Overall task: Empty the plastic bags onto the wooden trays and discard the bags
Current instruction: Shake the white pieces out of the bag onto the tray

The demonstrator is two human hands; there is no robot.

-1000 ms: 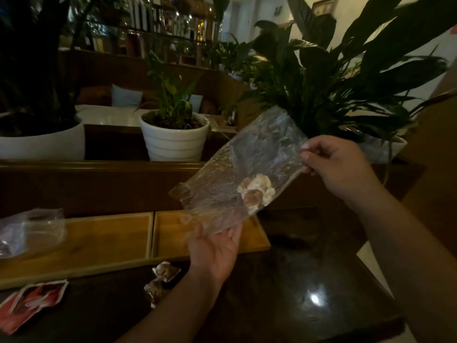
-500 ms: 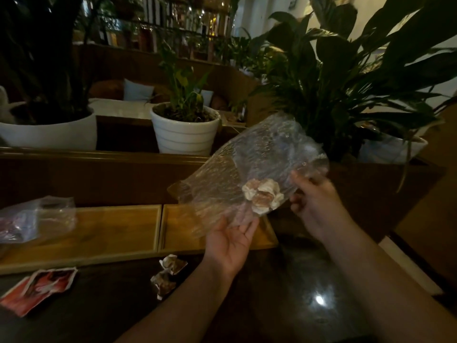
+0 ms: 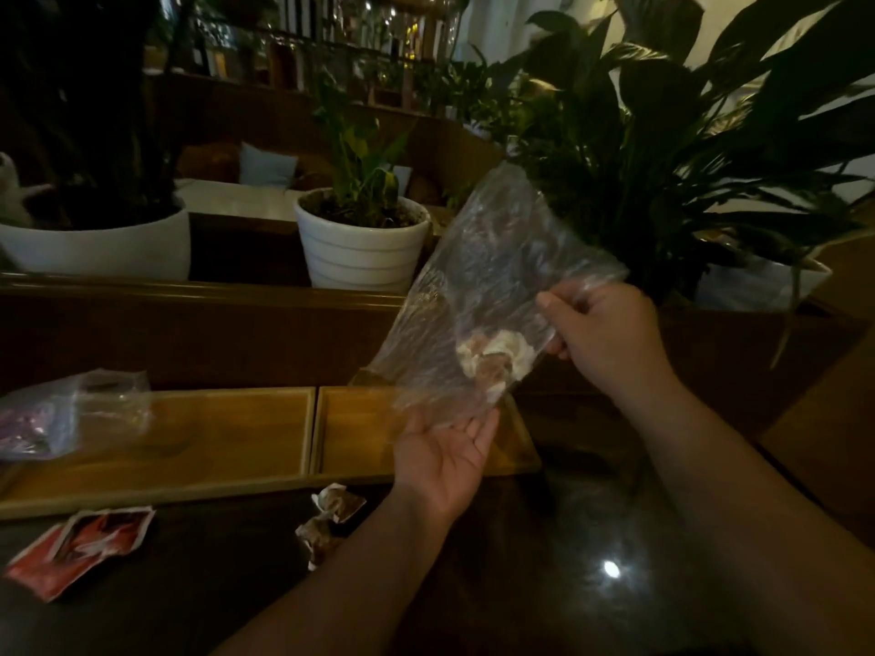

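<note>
Dim room: potted plants (image 3: 364, 239) on a wooden ledge (image 3: 199, 291).

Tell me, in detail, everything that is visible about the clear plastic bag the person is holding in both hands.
The clear plastic bag is thin, crinkled and see-through, held up tilted above the right wooden tray. Inside, near its lower right edge, sits a small clump of white and brown wrapped pieces. The right hand pinches its right edge; the left hand, palm up, supports its lower end from beneath. Which end is the opening cannot be told. It touches nothing but the hands.
</note>
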